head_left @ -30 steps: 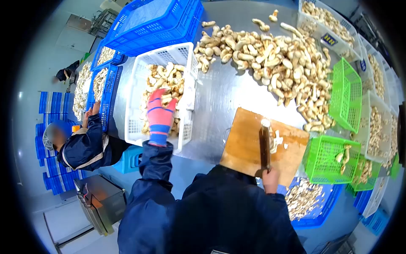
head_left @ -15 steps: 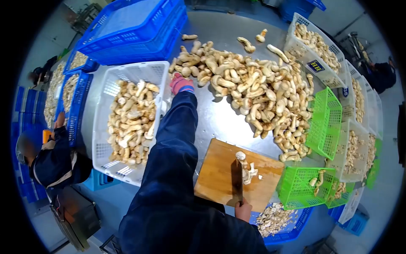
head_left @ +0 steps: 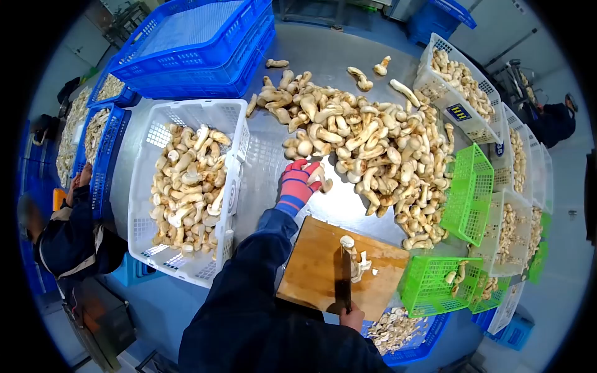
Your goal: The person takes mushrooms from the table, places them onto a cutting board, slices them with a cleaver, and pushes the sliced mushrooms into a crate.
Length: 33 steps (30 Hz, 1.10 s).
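Note:
My left hand (head_left: 297, 181), in a pink and grey-blue striped glove, has its fingers closed on a pale mushroom (head_left: 322, 178) over the bare steel beyond the cutting board. A large heap of thick-stemmed mushrooms (head_left: 379, 140) lies just past it. My right hand (head_left: 352, 316) grips the handle of a broad-bladed knife (head_left: 342, 276), which rests on the wooden cutting board (head_left: 311, 273). Beside the blade are a whitish mushroom piece (head_left: 347, 242) and several pale trimmings (head_left: 360, 267).
A white crate (head_left: 239, 168) of mushrooms stands left, below stacked blue crates (head_left: 186, 74). Green baskets (head_left: 466, 193) and white crates (head_left: 435, 93) line the right. A blue tray (head_left: 435, 332) of scraps sits below the board. Another person (head_left: 81, 233) works at far left.
My left hand has moved from the heap's left end, beside the white crate, toward the cutting board, and now has a mushroom. My right hand and the knife stay on the board.

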Available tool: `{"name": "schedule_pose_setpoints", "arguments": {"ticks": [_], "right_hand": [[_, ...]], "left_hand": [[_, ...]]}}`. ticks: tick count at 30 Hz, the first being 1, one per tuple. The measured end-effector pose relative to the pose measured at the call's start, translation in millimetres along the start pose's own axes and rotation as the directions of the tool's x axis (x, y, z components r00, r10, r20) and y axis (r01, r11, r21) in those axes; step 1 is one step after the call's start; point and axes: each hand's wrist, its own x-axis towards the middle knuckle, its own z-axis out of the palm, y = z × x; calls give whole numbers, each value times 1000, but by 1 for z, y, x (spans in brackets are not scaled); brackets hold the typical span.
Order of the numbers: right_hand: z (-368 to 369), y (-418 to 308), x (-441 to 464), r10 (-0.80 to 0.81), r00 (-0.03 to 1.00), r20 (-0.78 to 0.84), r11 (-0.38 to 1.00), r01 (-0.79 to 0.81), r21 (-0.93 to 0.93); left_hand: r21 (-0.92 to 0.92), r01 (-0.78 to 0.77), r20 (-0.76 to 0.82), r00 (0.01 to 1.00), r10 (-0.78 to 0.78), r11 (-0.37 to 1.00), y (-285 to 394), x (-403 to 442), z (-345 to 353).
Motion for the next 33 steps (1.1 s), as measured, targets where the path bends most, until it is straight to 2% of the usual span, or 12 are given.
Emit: {"name": "schedule_pose_setpoints", "arguments": {"ticks": [2, 4, 5, 6, 7, 8, 10, 13, 15, 23, 29, 33], "right_hand": [[0, 0, 0, 14, 1000, 2, 1000, -14, -27], [-1, -2, 0, 2, 1000, 17, 1000, -2, -6], [-2, -4, -1, 24, 1000, 14, 1000, -23, -17], [-3, -9, -2, 45, 999, 10, 999, -45, -27], [-3, -14, -2, 66, 998, 3, 997, -66, -35], [-4, -16, -2, 61, 998, -1, 997, -61, -39], [2, -13, -3, 89, 995, -37, 996, -90, -27], [8, -4, 0, 86, 995, -45, 995, -88, -45], [2, -12, -5, 55, 998, -32, 998, -56, -24], [2, -10, -4, 32, 999, -17, 998, -33, -56], [1, -6, -4, -30, 999, -28, 1000, 31, 8], [11, 10, 0, -125, 989, -75, 989, 119, -84]], "left_hand": [[-309, 56, -44, 996, -73, 949, -2, 16, 4], [-211, 11, -339, 937, -84, 977, -17, 69, -5], [-400, -27, -469, 865, -179, 916, -14, 105, -22], [-83, 20, -530, 846, -61, 996, -31, 138, -36], [-267, 127, -538, 803, -257, 955, -46, 168, -41], [-57, 290, -589, 763, -267, 955, -88, 197, -29], [-17, 668, -295, 708, -642, 744, -132, 238, -29], [162, 575, 379, 714, -588, 802, -170, 257, -10], [165, 342, 414, 828, -380, 925, -138, 238, -5], [-290, 425, 325, 887, -329, 858, -67, 129, 45], [-169, 317, 389, 891, -233, 933, -25, 51, 10], [-162, 457, 289, 869, -401, 874, -10, 55, -28]]}}
